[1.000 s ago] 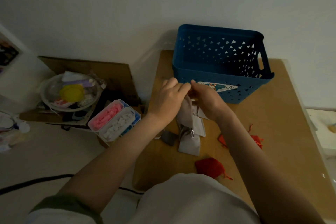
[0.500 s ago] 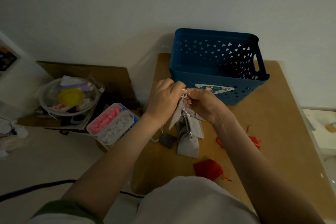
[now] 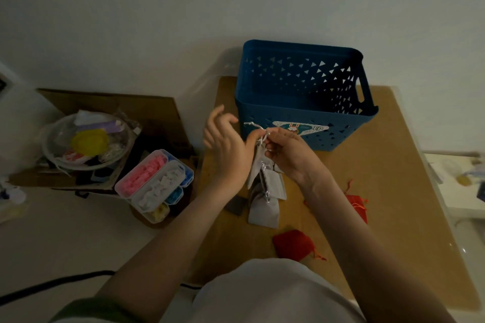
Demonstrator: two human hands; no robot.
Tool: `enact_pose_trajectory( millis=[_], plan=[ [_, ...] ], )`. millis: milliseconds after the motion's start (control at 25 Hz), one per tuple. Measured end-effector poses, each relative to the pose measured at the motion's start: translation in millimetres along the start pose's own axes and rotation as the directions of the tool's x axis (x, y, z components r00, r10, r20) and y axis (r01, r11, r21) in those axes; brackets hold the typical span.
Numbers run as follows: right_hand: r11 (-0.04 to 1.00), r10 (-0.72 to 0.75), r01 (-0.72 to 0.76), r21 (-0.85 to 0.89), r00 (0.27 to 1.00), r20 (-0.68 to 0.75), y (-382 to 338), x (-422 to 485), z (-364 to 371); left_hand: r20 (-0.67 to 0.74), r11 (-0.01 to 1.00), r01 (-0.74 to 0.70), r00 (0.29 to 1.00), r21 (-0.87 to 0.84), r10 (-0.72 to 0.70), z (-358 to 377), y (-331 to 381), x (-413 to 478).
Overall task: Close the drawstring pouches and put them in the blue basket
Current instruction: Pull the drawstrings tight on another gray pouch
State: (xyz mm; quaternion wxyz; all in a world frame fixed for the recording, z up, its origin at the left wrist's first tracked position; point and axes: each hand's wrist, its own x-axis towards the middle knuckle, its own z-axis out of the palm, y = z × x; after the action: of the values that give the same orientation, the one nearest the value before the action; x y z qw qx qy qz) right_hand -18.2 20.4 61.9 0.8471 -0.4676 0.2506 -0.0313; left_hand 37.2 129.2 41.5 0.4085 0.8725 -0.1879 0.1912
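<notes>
The blue basket (image 3: 349, 127) stands at the back of the brown table (image 3: 388, 191); no pouch shows inside it. Just in front of it I hold a grey drawstring pouch (image 3: 257, 165) upright above the table. My right hand (image 3: 291, 157) pinches its gathered neck and silver cord (image 3: 253, 126). My left hand (image 3: 225, 144) holds the neck from the left with its thumb side, the other fingers lifted and spread. More grey pouches (image 3: 263, 214) lie below, with a small dark pouch (image 3: 236, 206) and two red pouches (image 3: 291, 242) (image 3: 357, 204).
Left of the table, a clear compartment box (image 3: 154, 181) of pink and white pieces sits on the floor. A clear bowl (image 3: 86, 141) of oddments rests on cardboard (image 3: 118, 105). A black cable (image 3: 52, 283) crosses the floor. A white surface (image 3: 459, 178) is at right.
Both hands lifted the grey pouch off the pile and drew its cord out. My left hand's fingers have since opened out and spread upward.
</notes>
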Motion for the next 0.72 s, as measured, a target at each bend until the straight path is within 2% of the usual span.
enact_pose_trajectory(
  millis=[160, 240, 320, 440, 560, 640, 720],
  plan=[
    [0.998, -0.022, 0.023, 0.05, 1.0, -0.004, 5, 3, -3, 0.113, 0.995, -0.061, 0.991, -0.074, 0.069, 6, 3, -1],
    [0.998, -0.044, 0.044, 0.042, 0.999, 0.014, 6, 2, -4, 0.124, 0.984, -0.1, 0.985, -0.15, 0.119, 6, 2, 1],
    [0.998, -0.066, 0.066, -0.007, 0.998, 0.013, 6, 2, -4, 0.12, 0.981, -0.135, 0.981, -0.136, 0.152, 7, 0, 2],
    [0.995, -0.096, 0.097, 0.02, 0.993, -0.064, 6, 5, -5, 0.1, 0.977, -0.21, 0.972, -0.025, 0.211, 9, -4, -1],
    [0.991, -0.093, 0.11, 0.081, 0.978, -0.186, 4, 9, -11, 0.107, 0.97, -0.234, 0.965, -0.062, 0.24, 13, -10, -2],
    [0.992, -0.095, 0.11, 0.062, 0.975, -0.203, 7, 9, -19, 0.248, 0.97, -0.136, 0.951, -0.2, 0.184, 17, -11, -2],
    [0.993, -0.104, 0.095, -0.063, 0.982, -0.155, 10, 9, -37, 0.477, 0.908, 0.183, 0.879, -0.377, 0.021, 21, -5, -2]
  ],
)
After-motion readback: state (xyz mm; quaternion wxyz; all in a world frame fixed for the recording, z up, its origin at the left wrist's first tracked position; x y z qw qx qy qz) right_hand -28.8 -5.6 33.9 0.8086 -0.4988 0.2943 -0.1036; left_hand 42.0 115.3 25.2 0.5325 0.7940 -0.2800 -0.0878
